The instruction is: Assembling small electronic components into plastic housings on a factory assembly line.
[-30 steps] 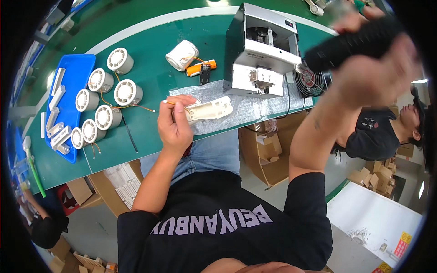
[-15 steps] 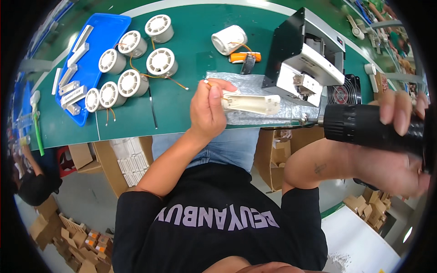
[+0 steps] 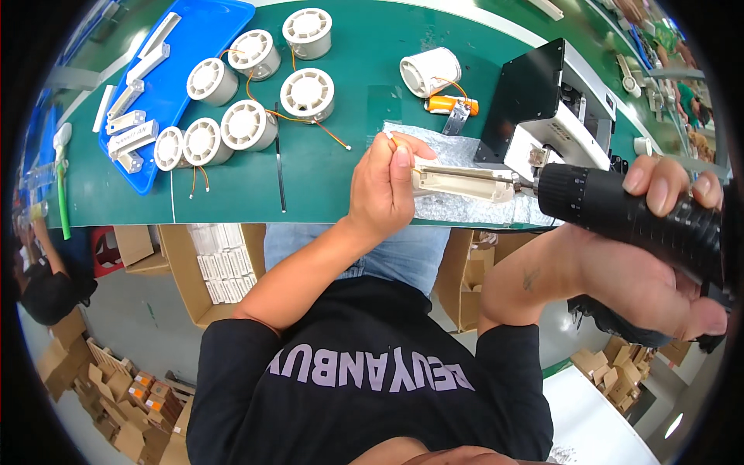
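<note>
My left hand (image 3: pixel 385 184) grips a long cream plastic part (image 3: pixel 465 184) and holds it flat on a silvery foam sheet (image 3: pixel 457 206) at the near edge of the green bench (image 3: pixel 341 163). My right hand (image 3: pixel 659 256) is wrapped around a black electric screwdriver (image 3: pixel 620 209). Its tip meets the right end of the cream part. Just behind stands a black and white machine (image 3: pixel 546 116).
Several round white fan units (image 3: pixel 246 124) with orange wires lie on the bench's left. A blue tray (image 3: pixel 167 85) holds cream parts. A white roll (image 3: pixel 430 71) and an orange tool (image 3: pixel 452 105) lie farther back. Cardboard boxes (image 3: pixel 209 263) stand under the bench. Another person (image 3: pixel 43 287) is at the left.
The screwdriver has come down from high at the right to the end of the cream part. My left hand has kept its hold on the part.
</note>
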